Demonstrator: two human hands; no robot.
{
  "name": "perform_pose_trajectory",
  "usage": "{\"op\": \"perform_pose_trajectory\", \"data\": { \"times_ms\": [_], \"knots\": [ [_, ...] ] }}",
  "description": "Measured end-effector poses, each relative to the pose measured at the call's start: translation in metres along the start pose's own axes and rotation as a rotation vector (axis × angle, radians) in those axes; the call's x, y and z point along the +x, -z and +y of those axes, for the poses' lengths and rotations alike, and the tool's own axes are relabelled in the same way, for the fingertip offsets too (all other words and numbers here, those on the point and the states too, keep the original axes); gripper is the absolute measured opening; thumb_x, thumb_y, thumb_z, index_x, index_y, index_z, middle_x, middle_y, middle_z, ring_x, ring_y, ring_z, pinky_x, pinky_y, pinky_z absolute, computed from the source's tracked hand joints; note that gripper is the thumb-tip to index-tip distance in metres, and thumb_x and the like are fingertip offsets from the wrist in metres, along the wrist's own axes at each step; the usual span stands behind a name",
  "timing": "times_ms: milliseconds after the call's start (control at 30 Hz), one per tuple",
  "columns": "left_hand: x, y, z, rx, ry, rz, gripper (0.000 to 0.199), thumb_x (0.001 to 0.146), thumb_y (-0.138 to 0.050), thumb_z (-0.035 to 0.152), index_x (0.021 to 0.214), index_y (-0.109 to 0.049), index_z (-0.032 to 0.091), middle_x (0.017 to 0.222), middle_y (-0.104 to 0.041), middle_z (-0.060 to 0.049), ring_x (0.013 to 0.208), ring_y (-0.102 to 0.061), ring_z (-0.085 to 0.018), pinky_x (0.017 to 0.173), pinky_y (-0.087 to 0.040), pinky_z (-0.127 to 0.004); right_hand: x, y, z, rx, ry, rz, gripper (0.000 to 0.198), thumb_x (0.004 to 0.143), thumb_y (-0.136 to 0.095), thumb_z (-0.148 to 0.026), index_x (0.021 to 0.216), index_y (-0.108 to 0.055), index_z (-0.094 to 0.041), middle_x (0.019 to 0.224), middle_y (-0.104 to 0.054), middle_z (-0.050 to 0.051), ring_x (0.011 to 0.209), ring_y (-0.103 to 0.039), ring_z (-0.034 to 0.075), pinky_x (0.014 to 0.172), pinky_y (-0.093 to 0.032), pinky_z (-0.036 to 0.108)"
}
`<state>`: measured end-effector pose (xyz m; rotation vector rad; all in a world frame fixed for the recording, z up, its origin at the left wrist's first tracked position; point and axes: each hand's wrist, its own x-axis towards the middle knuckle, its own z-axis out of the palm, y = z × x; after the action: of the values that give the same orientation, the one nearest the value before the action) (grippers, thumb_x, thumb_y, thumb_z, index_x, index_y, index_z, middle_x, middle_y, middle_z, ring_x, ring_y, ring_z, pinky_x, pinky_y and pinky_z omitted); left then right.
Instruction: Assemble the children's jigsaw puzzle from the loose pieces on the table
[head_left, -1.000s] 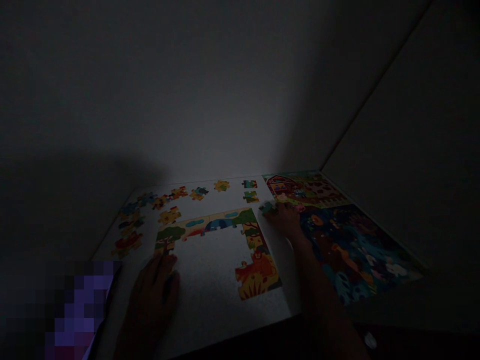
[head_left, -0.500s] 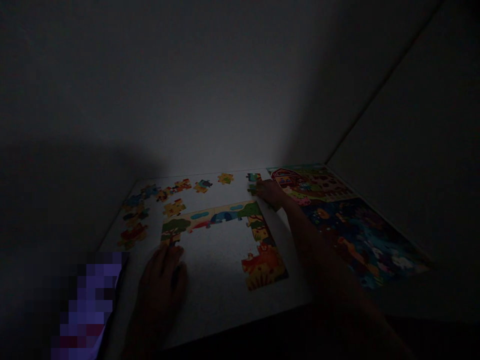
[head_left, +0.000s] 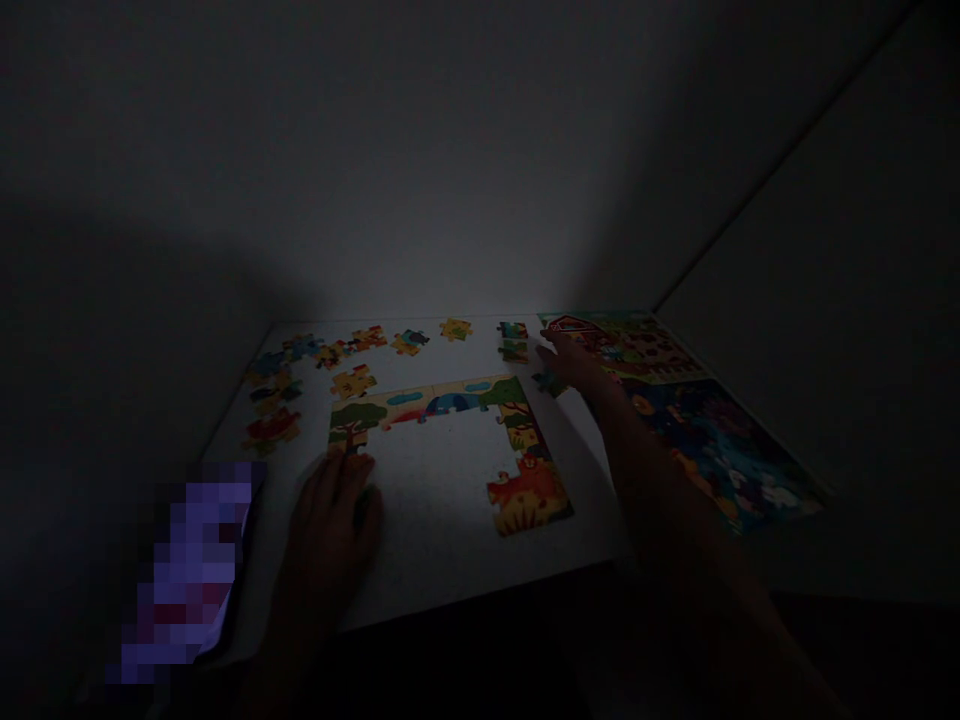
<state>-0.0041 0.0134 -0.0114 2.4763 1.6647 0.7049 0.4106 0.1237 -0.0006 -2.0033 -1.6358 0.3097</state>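
Observation:
In the dim head view, a partly joined jigsaw puzzle point(head_left: 450, 400) lies on the white table, its top and right border showing trees, an elephant and a lion. My left hand point(head_left: 334, 515) rests flat at its left side, fingers stretched over the border below a tree; a bit of green shows under the thumb side. My right hand point(head_left: 568, 362) is open, fingers apart with nothing visible in them, at the edge of the farm puzzle. Close to it lie a blue-green piece point(head_left: 513, 329), a green piece point(head_left: 514, 351) and a dark piece point(head_left: 551, 382) partly under the hand.
Several loose pieces point(head_left: 352, 381) lie along the table's back and left. A farm picture puzzle point(head_left: 652, 348) and a dark blue sea-like puzzle point(head_left: 727, 450) cover the right side. A blurred, lit purple screen point(head_left: 199, 560) is at the left edge. A wall point(head_left: 450, 200) stands behind.
My right hand has moved right, off the green piece, which now lies uncovered below the blue-green one. My left hand stays on the puzzle's left side. The view has shifted slightly.

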Motion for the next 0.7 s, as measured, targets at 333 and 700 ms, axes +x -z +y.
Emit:
{"op": "perform_pose_trajectory", "data": {
  "times_ms": [333, 700],
  "knots": [
    [-0.003, -0.008, -0.009, 0.094, 0.032, 0.023, 0.051, 0.09, -0.041, 0.035, 0.138, -0.05, 0.018, 0.151, -0.041, -0.015, 0.142, -0.035, -0.035, 0.117, -0.027, -0.058, -0.057, -0.003, 0.001, 0.029, -0.284, 0.327, 0.047, 0.084, -0.037, -0.014, 0.12, -0.067, -0.01, 0.116, -0.071, 0.016, 0.109, -0.063, 0.027, 0.095, -0.047, 0.036],
    [0.004, -0.011, -0.022, 0.153, -0.001, 0.029, 0.049, 0.093, -0.034, 0.041, 0.128, -0.057, 0.016, 0.139, -0.053, -0.02, 0.125, -0.052, -0.04, 0.1, -0.046, -0.063, -0.065, 0.007, 0.001, 0.023, -0.387, 0.429, 0.047, 0.079, -0.04, -0.01, 0.116, -0.069, -0.015, 0.112, -0.072, 0.014, 0.103, -0.066, 0.026, 0.09, -0.049, 0.033]
  ]
}}
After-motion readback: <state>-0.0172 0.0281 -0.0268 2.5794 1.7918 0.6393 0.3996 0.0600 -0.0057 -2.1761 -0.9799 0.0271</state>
